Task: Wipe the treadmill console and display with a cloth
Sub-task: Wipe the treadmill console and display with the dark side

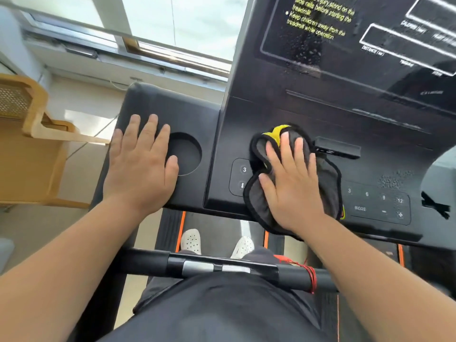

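A person stands on a treadmill, looking down at its black console (pixel 271 114). A grey cloth (pixel 329 176) with black edging and a yellow patch lies crumpled on the console's flat panel, a little to the right of the round cup holder (pixel 187 154). The right hand (pixel 291 183) presses down on it, grip spread flat, fingers straight, pinching nothing. The left hand (pixel 140 164) rests just left of the cup holder, grip likewise spread and flat, thumb at the holder's rim, bracing the body. Good wiping here likely means even palm pressure and overlapping sweeps, going lightly over the number buttons (pixel 243 176) between cup holder and cloth so none are triggered. Up and to the right of the cup holder, the slanted display (pixel 345 58) carries water droplets and looks not yet wiped. The cloth overhangs the console's near edge; a raised ledge (pixel 338 149) beyond it, well right of the cup holder, limits forward strokes. The keypad (pixel 377 206) farther right offers open sweeping room.
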Demonstrator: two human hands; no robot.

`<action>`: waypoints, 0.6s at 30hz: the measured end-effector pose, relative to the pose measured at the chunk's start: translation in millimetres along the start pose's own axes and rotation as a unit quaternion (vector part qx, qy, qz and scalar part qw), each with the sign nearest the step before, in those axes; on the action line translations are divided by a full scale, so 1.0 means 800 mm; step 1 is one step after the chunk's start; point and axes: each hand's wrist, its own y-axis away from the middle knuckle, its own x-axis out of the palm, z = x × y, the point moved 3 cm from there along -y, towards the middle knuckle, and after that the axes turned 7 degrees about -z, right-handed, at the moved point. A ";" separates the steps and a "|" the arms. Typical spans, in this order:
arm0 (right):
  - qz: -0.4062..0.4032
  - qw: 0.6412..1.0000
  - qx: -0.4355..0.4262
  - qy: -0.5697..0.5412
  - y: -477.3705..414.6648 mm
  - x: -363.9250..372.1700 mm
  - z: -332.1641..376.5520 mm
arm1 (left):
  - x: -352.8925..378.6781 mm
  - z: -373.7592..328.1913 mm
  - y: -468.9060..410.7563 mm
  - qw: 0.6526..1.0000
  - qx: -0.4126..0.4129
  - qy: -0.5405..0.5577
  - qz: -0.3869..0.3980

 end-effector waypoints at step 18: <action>-0.005 0.999 0.048 0.010 0.011 0.003 0.032 | 0.001 -0.001 0.002 1.000 0.003 -0.011 -0.003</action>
